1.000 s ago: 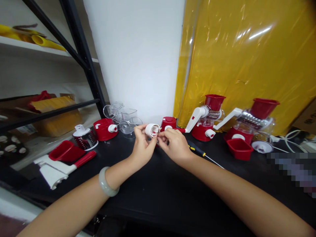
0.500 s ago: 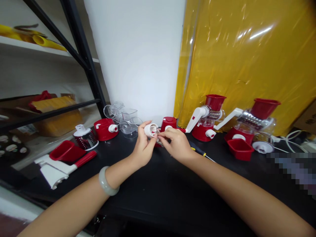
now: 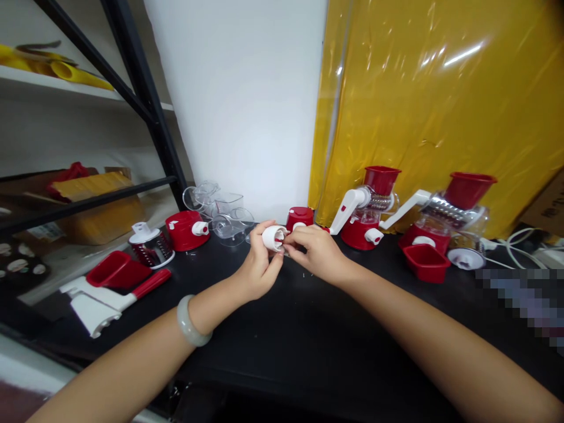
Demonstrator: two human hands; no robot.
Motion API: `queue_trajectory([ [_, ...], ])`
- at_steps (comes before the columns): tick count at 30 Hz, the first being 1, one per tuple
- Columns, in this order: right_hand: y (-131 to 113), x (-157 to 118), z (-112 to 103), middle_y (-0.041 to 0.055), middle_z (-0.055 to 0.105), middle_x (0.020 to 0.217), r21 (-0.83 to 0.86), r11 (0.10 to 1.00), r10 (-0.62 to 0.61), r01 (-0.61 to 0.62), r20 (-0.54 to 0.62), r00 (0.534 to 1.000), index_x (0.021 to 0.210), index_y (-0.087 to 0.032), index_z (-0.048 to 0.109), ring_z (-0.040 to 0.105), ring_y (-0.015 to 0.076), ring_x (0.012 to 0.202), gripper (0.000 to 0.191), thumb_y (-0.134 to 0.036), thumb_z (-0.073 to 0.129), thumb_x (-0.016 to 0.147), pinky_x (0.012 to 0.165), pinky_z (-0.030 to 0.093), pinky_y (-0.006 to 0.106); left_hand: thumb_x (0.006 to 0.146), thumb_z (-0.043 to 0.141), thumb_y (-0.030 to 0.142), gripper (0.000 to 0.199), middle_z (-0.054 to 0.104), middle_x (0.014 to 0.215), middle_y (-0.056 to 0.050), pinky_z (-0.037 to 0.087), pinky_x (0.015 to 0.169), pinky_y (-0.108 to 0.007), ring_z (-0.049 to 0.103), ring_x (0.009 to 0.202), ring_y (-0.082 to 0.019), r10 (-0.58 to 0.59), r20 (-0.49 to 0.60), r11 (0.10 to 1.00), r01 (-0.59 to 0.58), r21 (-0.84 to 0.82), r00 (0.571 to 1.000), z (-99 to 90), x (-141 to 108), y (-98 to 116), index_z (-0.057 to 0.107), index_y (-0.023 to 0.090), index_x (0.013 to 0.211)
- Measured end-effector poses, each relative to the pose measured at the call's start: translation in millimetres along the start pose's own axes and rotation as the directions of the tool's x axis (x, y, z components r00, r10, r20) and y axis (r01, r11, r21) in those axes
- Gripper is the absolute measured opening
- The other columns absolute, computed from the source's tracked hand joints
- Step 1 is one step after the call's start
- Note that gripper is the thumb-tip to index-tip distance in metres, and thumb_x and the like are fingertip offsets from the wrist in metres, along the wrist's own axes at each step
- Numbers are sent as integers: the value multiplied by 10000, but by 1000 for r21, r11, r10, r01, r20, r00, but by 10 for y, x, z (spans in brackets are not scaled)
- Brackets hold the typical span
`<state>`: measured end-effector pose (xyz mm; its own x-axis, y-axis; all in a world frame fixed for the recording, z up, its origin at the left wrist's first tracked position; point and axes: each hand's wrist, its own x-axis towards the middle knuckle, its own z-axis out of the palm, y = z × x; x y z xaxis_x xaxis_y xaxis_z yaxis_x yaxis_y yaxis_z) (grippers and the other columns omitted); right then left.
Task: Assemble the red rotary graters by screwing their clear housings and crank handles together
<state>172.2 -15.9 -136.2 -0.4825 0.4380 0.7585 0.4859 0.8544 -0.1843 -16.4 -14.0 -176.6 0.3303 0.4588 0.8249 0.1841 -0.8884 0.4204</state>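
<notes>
My left hand (image 3: 259,262) grips a round white plastic knob (image 3: 272,237), its hollow side turned toward my right hand, with a bit of red inside. The fingertips of my right hand (image 3: 318,251) are pinched together at the knob's opening; whatever small piece they hold is hidden. Behind my hands stands a red base (image 3: 300,218) with a white front part. A few tiny light pieces (image 3: 308,275) lie on the black table (image 3: 282,335) beneath my right hand.
Left of my hands are a red base (image 3: 187,231), clear housings (image 3: 231,224), a grater drum (image 3: 152,247), a red hopper (image 3: 117,269) and a white crank handle (image 3: 94,305). Two assembled rotary graters (image 3: 365,226) stand right, near a red hopper (image 3: 426,262) and white cables (image 3: 524,247).
The knob has tilted and moved slightly right in my left hand, its opening turned more toward my right hand. The screwdriver behind my right forearm no longer shows.
</notes>
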Motion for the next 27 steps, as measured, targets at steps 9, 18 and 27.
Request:
queue_trajectory([
  [9, 95, -66, 40, 4, 616, 716, 162, 987, 17, -9, -45, 999, 795, -178, 668, 558, 136, 654, 122, -90, 625, 868, 636, 416, 242, 956, 539, 183, 634, 502, 1270, -147, 518, 954, -414, 596, 1113, -225, -36, 54, 998, 33, 49, 998, -5, 13, 5, 188, 220, 1481],
  [18, 115, -32, 27, 33, 656, 821, 362, 926, 124, -106, -29, 992, 889, -162, 698, 630, 141, 706, 10, -171, 694, 889, 675, 536, 259, 947, 588, 295, 583, 511, 1248, -126, 493, 980, -419, 591, 1111, -225, -206, -3, 958, 201, -206, 978, -41, 60, -52, 256, 228, 1422],
  [27, 118, -30, 13, -2, 545, 831, 363, 922, 157, -135, -30, 987, 917, -197, 757, 538, 141, 748, 142, -194, 844, 806, 678, 476, 263, 959, 571, 298, 524, 513, 1259, -121, 466, 1022, -429, 568, 1160, -223, -206, 45, 938, 210, -275, 978, -64, 88, -12, 260, 245, 1379],
])
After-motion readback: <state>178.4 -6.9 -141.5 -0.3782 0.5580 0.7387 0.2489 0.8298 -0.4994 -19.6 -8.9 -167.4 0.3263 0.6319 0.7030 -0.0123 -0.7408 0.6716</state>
